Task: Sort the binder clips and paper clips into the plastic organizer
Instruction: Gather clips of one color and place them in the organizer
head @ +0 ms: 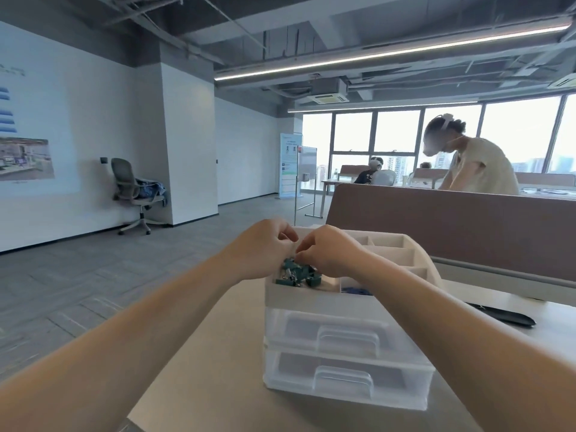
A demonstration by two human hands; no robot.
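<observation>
Our desk (218,353) carries the plastic organizer (296,299) directly beneath our hands, with two clear drawers closed at the bottom and an open tray of compartments on top. Our left hand (265,247) and right hand (327,247) meet fingertip to fingertip, fingers curled as if pinching something small; we cannot tell whether they grip a clip. Just under them a heap of green binder clips (299,274) already fills one compartment. Right of the hands, the next compartment holds small blue pieces (355,289), too blurred to name. We judge the sorting well under way: no loose clips show on the desk, though our arms hide part of it.
</observation>
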